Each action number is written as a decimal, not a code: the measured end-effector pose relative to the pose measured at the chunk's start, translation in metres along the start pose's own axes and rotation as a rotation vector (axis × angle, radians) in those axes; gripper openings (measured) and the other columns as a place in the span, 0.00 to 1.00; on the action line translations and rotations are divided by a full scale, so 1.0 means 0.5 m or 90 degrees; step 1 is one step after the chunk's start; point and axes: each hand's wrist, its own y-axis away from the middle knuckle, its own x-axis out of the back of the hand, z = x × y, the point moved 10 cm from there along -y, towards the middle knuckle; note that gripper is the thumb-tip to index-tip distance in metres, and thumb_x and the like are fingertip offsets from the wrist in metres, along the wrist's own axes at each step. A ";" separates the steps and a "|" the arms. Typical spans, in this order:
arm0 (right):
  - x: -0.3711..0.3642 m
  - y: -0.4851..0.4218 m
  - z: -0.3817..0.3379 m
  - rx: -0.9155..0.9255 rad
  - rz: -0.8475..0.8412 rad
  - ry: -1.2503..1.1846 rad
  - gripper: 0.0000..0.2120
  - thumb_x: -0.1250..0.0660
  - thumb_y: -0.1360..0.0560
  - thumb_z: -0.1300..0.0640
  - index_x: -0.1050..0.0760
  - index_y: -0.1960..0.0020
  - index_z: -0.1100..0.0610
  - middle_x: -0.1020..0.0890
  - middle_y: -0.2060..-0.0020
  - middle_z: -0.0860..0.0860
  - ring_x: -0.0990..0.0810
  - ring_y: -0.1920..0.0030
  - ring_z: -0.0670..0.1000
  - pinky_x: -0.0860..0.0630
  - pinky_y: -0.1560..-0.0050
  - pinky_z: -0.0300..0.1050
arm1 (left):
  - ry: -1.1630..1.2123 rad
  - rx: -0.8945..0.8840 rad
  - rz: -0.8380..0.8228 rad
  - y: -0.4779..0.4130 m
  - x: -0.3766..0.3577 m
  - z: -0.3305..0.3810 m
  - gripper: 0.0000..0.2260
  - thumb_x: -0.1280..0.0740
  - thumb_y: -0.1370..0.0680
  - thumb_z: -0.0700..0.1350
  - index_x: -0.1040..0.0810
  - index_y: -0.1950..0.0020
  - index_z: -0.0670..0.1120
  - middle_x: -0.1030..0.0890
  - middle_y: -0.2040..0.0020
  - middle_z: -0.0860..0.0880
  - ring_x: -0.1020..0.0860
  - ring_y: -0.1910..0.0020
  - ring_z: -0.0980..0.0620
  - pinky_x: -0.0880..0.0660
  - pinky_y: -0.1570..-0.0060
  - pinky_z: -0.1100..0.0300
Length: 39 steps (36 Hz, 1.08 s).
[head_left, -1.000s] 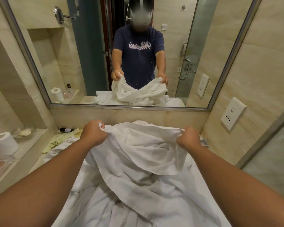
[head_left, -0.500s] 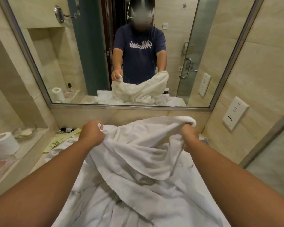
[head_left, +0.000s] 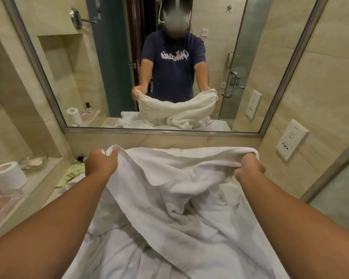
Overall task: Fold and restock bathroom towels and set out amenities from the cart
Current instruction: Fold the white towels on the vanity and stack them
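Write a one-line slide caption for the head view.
Left hand and right hand grip a white towel by its top edge above heaped linen, facing the mirror.

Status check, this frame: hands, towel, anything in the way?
Hands: left hand and right hand grip top edge of the white towel, spread between them. Lower part draped on heaped white linen. On left ledge: toilet roll, apart from towel.

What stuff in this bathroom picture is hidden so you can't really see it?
Head view only.
1. Counter top: almost all buried under the white terry towel and the towel heap below it.
2. Small dark-capped bottle: mostly behind the left hand.
3. Clear glass tray: cut by the left edge.
4. Steel-framed mirror: the reflected face is blurred.
5. Cart: outside the frame.
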 end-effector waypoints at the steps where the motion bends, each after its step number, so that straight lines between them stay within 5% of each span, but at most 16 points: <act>1: 0.006 0.000 -0.008 0.021 0.011 0.054 0.20 0.41 0.19 0.63 0.29 0.27 0.56 0.23 0.40 0.53 0.25 0.45 0.55 0.25 0.43 0.47 | -0.008 -0.004 0.000 -0.003 0.001 0.000 0.24 0.36 0.20 0.63 0.22 0.50 0.40 0.20 0.50 0.39 0.23 0.44 0.34 0.29 0.57 0.50; 2: 0.013 -0.001 -0.025 0.083 0.024 0.113 0.20 0.41 0.19 0.62 0.28 0.27 0.57 0.22 0.39 0.55 0.23 0.42 0.57 0.25 0.43 0.50 | -0.006 -0.009 0.002 -0.005 0.001 0.002 0.24 0.36 0.20 0.63 0.23 0.53 0.41 0.20 0.51 0.39 0.23 0.45 0.34 0.29 0.57 0.50; 4: 0.030 -0.006 -0.037 0.141 0.068 -0.023 0.19 0.42 0.19 0.61 0.27 0.29 0.58 0.22 0.38 0.57 0.23 0.40 0.59 0.27 0.43 0.52 | 0.022 -0.011 0.012 -0.004 0.006 0.003 0.23 0.34 0.20 0.61 0.24 0.55 0.40 0.21 0.53 0.38 0.23 0.46 0.34 0.31 0.58 0.50; 6: 0.035 0.003 -0.048 0.187 0.082 0.189 0.12 0.37 0.21 0.62 0.21 0.39 0.57 0.20 0.46 0.55 0.23 0.48 0.59 0.26 0.47 0.50 | 0.050 -0.002 0.022 0.000 0.011 0.001 0.22 0.33 0.20 0.59 0.26 0.60 0.41 0.24 0.60 0.41 0.23 0.49 0.35 0.32 0.60 0.52; 9: 0.022 -0.001 -0.042 0.191 0.020 0.274 0.05 0.31 0.25 0.59 0.23 0.49 0.56 0.18 0.51 0.55 0.22 0.53 0.59 0.21 0.48 0.52 | 0.073 0.004 0.006 0.003 0.002 0.002 0.20 0.31 0.21 0.54 0.32 0.64 0.44 0.29 0.65 0.45 0.26 0.57 0.40 0.35 0.65 0.54; 14: -0.018 0.026 -0.033 0.136 -0.059 0.455 0.16 0.39 0.19 0.44 0.29 0.44 0.57 0.23 0.49 0.56 0.24 0.50 0.59 0.27 0.50 0.51 | 0.119 -0.039 -0.077 0.021 -0.032 0.032 0.05 0.31 0.23 0.40 0.22 0.59 0.46 0.21 0.61 0.47 0.24 0.59 0.43 0.30 0.61 0.56; 18: -0.050 0.006 0.034 -0.028 -0.156 0.430 0.26 0.45 0.19 0.37 0.23 0.37 0.57 0.17 0.44 0.56 0.18 0.45 0.60 0.23 0.39 0.55 | 0.133 -0.047 -0.149 0.037 -0.063 0.040 0.09 0.33 0.28 0.34 0.19 0.63 0.46 0.16 0.60 0.47 0.19 0.58 0.42 0.23 0.61 0.53; 20: -0.061 0.015 0.064 -0.100 -0.220 0.370 0.24 0.43 0.19 0.38 0.22 0.42 0.56 0.17 0.51 0.57 0.18 0.50 0.59 0.22 0.46 0.55 | 0.120 -0.077 -0.192 0.050 -0.079 0.050 0.10 0.34 0.29 0.31 0.21 0.65 0.45 0.16 0.62 0.47 0.20 0.61 0.43 0.24 0.64 0.55; 22: -0.089 0.034 0.061 -0.068 -0.292 0.308 0.22 0.43 0.16 0.46 0.25 0.33 0.61 0.20 0.53 0.57 0.20 0.55 0.59 0.22 0.53 0.56 | 0.094 -0.109 -0.222 0.071 -0.088 0.065 0.10 0.35 0.30 0.30 0.22 0.65 0.44 0.20 0.67 0.46 0.24 0.65 0.44 0.29 0.67 0.58; 26: -0.113 0.042 0.061 -0.074 -0.348 0.211 0.22 0.35 0.18 0.53 0.29 0.29 0.64 0.19 0.45 0.61 0.18 0.47 0.59 0.20 0.50 0.57 | 0.005 -0.209 -0.286 0.127 -0.112 0.105 0.07 0.35 0.30 0.36 0.20 0.63 0.47 0.19 0.62 0.49 0.20 0.57 0.46 0.26 0.60 0.57; 28: -0.119 0.057 0.063 -0.094 -0.367 0.202 0.17 0.33 0.18 0.59 0.29 0.33 0.66 0.19 0.44 0.64 0.18 0.44 0.62 0.20 0.46 0.58 | -0.065 -0.268 -0.353 0.170 -0.135 0.122 0.05 0.31 0.35 0.48 0.20 0.60 0.51 0.18 0.57 0.54 0.20 0.54 0.50 0.24 0.56 0.57; 32: -0.149 0.092 0.068 -0.091 -0.420 0.138 0.16 0.36 0.18 0.64 0.30 0.32 0.69 0.18 0.46 0.65 0.18 0.45 0.61 0.24 0.34 0.58 | -0.186 -0.365 -0.450 0.259 -0.188 0.149 0.30 0.27 0.41 0.73 0.21 0.44 0.61 0.20 0.46 0.59 0.21 0.49 0.55 0.23 0.49 0.56; 36: -0.179 0.119 0.095 -0.121 -0.440 0.100 0.22 0.34 0.18 0.60 0.32 0.27 0.65 0.20 0.37 0.67 0.18 0.39 0.63 0.17 0.49 0.59 | -0.215 -0.441 -0.451 0.328 -0.221 0.202 0.46 0.29 0.45 0.80 0.24 0.31 0.59 0.21 0.35 0.60 0.21 0.40 0.56 0.23 0.40 0.53; 39: -0.200 0.153 0.100 -0.100 -0.483 0.090 0.21 0.35 0.17 0.62 0.31 0.26 0.56 0.21 0.36 0.65 0.18 0.42 0.62 0.15 0.58 0.57 | -0.214 -0.465 -0.438 0.363 -0.236 0.236 0.45 0.30 0.44 0.81 0.26 0.32 0.62 0.22 0.38 0.57 0.23 0.42 0.54 0.23 0.43 0.52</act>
